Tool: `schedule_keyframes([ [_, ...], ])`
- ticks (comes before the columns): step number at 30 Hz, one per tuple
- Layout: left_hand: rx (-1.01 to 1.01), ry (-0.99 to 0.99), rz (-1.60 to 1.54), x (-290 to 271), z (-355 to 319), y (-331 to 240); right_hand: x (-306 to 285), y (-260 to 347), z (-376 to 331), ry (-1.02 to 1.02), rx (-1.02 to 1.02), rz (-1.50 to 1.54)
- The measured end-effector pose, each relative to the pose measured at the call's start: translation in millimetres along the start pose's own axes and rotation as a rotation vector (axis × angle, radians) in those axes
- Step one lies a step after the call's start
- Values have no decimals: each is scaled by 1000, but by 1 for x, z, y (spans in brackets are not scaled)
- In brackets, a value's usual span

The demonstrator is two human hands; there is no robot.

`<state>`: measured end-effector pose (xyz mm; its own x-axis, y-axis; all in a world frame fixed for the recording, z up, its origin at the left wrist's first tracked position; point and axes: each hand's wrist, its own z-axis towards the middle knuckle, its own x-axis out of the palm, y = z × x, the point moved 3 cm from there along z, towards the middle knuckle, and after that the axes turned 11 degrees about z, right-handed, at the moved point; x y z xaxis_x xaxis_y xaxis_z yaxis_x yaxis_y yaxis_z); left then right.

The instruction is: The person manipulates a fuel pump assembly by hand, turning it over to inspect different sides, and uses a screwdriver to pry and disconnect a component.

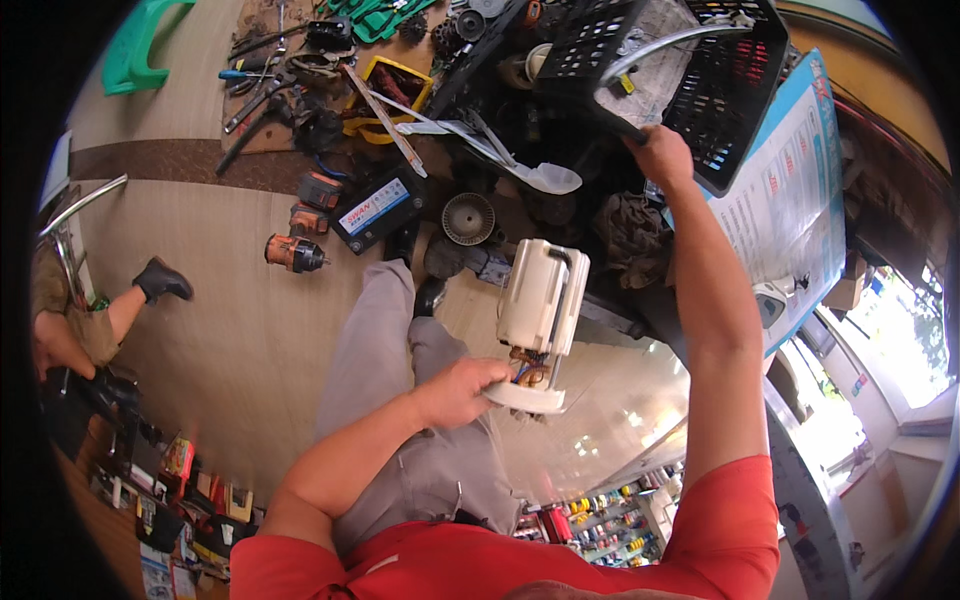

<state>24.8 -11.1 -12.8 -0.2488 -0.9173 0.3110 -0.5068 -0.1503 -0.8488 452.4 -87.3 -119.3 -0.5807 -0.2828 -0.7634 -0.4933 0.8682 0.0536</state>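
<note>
My left hand is closed on the round base of a cream-white fuel pump module. The module stands upright above my lap, with coloured wires showing between its body and its base. My right hand reaches up and forward, its fingers curled round the near edge of a black plastic crate with perforated walls. A curved metal tube crosses the crate and ends close to those fingers. Inside the crate lie a stained paper sheet and a small yellow item.
A battery, an orange-and-black cordless drill and a fan wheel are on the floor. Beyond them sit a yellow bin and scattered tools. A printed board leans at right. Another person's leg shows at left.
</note>
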Motion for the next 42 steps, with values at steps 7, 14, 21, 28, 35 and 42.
schedule_keyframes([
  [7,140,-268,192,29,-70,22,50,60,-53,-111,-122,-90],
  [14,18,-557,467,40,-133,74,50,33,-81,-227,-211,-83],
  [21,-149,-673,363,65,-174,117,98,51,-170,-866,-335,244],
  [28,-183,-711,236,59,-191,141,294,95,-305,-413,0,792],
  [35,-23,-710,289,24,-237,160,325,235,-375,429,202,1758],
  [42,109,-623,523,-28,-339,181,305,407,-350,657,-8,1983],
])
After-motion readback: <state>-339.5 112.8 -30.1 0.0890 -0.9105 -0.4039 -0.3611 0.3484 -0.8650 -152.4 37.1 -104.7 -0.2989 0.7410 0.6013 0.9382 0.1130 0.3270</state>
